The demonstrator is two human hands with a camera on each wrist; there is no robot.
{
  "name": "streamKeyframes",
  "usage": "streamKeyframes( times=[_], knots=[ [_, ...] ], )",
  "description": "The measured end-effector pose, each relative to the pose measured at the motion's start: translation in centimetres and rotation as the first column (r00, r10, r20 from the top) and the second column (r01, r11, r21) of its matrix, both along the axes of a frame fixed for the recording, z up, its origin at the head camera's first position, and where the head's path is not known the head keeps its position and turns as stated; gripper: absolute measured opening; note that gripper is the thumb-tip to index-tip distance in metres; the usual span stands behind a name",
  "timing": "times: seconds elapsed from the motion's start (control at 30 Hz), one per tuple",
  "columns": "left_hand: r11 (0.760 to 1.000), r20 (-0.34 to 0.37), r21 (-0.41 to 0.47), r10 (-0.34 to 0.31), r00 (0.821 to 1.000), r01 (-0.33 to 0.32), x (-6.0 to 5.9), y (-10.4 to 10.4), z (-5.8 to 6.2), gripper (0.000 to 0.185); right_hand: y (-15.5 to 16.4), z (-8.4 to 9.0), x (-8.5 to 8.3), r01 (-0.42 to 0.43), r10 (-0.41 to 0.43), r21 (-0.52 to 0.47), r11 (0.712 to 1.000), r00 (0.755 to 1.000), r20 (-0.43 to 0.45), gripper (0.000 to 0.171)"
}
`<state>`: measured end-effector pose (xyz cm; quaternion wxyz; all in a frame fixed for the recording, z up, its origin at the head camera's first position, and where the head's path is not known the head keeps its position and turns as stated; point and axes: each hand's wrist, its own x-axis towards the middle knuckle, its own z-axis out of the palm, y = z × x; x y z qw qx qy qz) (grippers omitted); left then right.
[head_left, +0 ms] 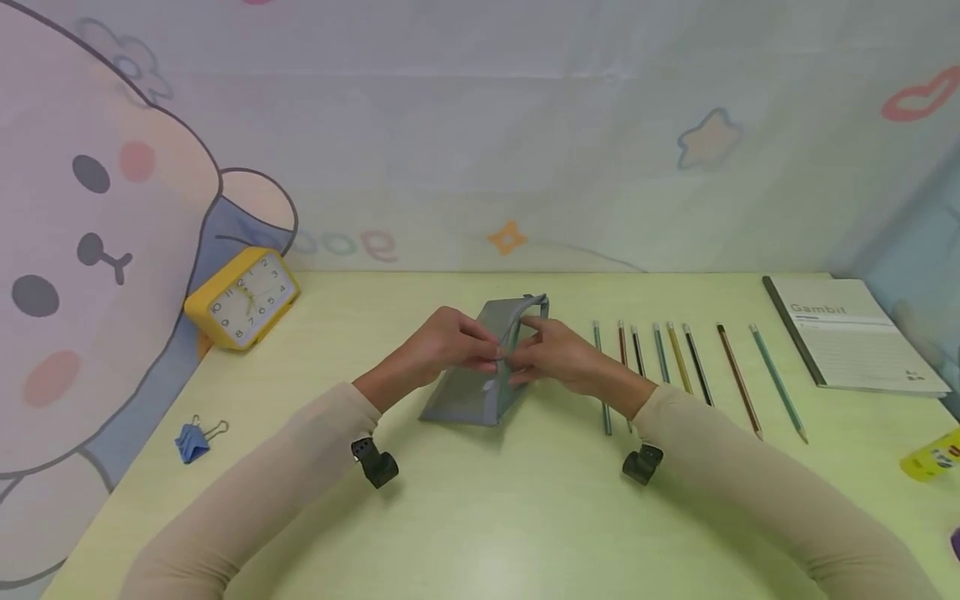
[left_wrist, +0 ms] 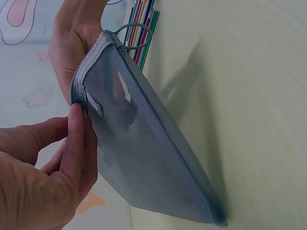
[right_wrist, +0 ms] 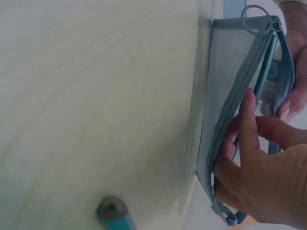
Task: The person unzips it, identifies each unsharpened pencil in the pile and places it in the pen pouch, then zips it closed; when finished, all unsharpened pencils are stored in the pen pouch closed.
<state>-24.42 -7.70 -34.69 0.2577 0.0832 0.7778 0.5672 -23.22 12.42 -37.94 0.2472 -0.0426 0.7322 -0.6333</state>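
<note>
A grey, see-through zip pencil pouch (head_left: 465,392) stands tilted on the table, its zip undone along the top. My left hand (head_left: 459,340) pinches the far zip edge between thumb and fingers, also plain in the left wrist view, where the pouch (left_wrist: 144,158) hangs from the fingertips. Inside the opening, my right hand (right_wrist: 261,163) has its fingers round a teal pencil (right_wrist: 266,67), which lies lengthwise along the mouth. Part of that pencil is hidden behind the fingers. A loop (right_wrist: 255,20) hangs at the zip's end.
Several pencils (head_left: 780,383) lie in a row to the right. Beyond them are a notebook (head_left: 862,333) and a yellow tube (head_left: 933,457). A yellow alarm clock (head_left: 243,298) and a blue binder clip (head_left: 193,442) sit at left. A printed cloth (head_left: 450,150) hangs behind the table.
</note>
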Motion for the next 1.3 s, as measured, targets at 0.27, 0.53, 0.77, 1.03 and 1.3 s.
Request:
streamKeyframes(
  times=[0.27,0.53,0.77,1.03,1.3],
  knots=[
    [1.0,-0.002,-0.008,0.003,1.0,-0.003,0.0,0.0,0.2,0.021,-1.0,-0.5,-0.1,0.074,-0.074,0.043,0.996,0.997,0.01,0.092],
    [1.0,-0.002,-0.02,0.007,1.0,-0.007,-0.2,0.2,0.1,0.022,-0.6,-0.4,0.4,0.07,-0.07,0.046,0.996,0.998,0.001,0.091],
    [1.0,-0.002,-0.019,0.006,1.0,-0.006,-0.3,0.2,-0.2,0.025,0.7,0.3,1.2,0.053,-0.042,0.121,0.991,0.995,-0.092,0.087],
    [1.0,-0.003,-0.006,-0.008,1.0,0.008,-0.3,0.0,-0.6,0.026,4.5,2.3,2.3,0.027,0.104,0.414,0.91,0.952,-0.289,0.064],
    [1.0,-0.004,-0.021,-0.016,1.0,0.016,-0.5,-0.2,-0.4,0.029,10.5,4.8,3.1,0.06,0.264,0.694,0.717,0.899,-0.35,0.045]
  ],
)
